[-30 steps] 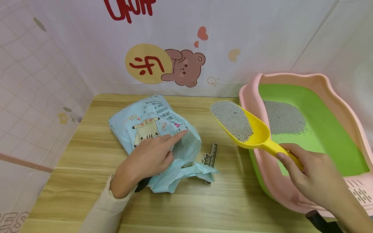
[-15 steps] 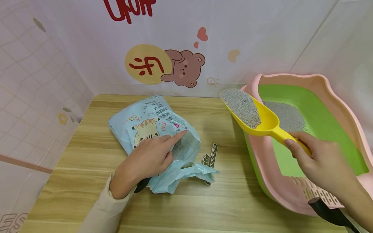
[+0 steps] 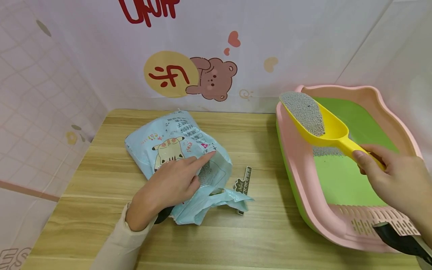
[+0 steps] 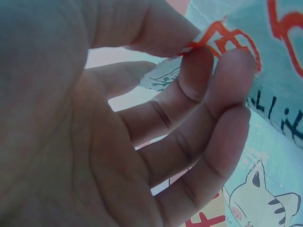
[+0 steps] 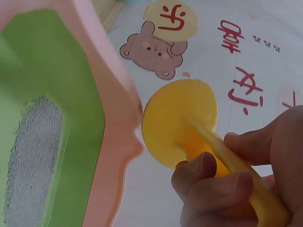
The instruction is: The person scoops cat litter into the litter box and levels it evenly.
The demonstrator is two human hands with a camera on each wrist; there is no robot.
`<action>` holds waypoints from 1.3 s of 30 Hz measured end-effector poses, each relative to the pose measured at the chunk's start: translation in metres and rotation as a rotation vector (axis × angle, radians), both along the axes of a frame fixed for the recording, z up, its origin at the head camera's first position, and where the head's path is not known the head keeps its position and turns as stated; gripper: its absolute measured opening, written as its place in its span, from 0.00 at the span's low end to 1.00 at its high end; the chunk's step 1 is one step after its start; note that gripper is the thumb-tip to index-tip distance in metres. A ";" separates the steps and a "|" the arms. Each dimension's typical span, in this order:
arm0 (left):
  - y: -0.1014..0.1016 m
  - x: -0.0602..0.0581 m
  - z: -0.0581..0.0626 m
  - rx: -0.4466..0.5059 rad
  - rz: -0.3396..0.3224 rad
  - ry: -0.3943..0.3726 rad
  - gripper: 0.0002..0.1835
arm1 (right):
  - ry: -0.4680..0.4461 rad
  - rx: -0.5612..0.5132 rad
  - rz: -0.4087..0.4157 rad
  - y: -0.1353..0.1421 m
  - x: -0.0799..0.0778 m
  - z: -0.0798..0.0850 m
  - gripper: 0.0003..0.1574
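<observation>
A dark, pale-edged ruler (image 3: pixel 247 180) with a lettered bump on one side lies on a wood-grain table (image 3: pixel 253 236). Behind the table, a white backdrop (image 3: pixel 303 30) bears a printed brown bear (image 3: pixel 218 78), a yellow disc (image 3: pixel 156 62), hearts (image 3: pixel 234 39) and red lettering (image 3: pixel 147 18); a grid-patterned sheet (image 3: pixel 30 108) runs along the left.

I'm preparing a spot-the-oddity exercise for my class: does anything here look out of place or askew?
The small ruler-like piece between the blue bag and the litter tray looks out of place: it lies partly under the bag's crumpled flap and seems unrelated to the yellow scoop.
</observation>
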State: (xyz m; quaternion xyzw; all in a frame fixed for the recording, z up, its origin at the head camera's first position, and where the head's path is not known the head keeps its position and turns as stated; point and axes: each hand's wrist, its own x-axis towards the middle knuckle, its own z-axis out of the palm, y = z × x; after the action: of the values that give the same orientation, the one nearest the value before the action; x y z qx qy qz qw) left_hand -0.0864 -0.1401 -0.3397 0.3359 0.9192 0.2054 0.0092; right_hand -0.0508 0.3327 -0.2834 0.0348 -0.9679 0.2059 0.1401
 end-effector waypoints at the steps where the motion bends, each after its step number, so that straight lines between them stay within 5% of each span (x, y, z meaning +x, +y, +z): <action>1: 0.000 0.000 0.000 0.001 0.000 0.001 0.39 | -0.001 0.004 -0.013 0.002 -0.001 0.000 0.14; 14: 0.000 0.001 0.000 0.002 0.003 -0.006 0.40 | -0.088 -0.111 -0.124 0.041 -0.013 -0.013 0.24; 23: 0.001 0.001 0.001 -0.004 0.007 -0.005 0.39 | -0.172 -0.079 -0.170 0.059 -0.023 -0.020 0.26; 39: 0.001 0.001 0.001 -0.014 0.012 -0.028 0.40 | -0.248 0.044 -0.060 0.080 -0.050 -0.047 0.25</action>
State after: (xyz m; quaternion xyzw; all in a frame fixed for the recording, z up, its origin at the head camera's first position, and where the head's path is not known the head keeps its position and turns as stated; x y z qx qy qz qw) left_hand -0.0855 -0.1389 -0.3387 0.3274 0.9224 0.2035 0.0232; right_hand -0.1006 0.4127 -0.3302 -0.0167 -0.9826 0.1833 0.0245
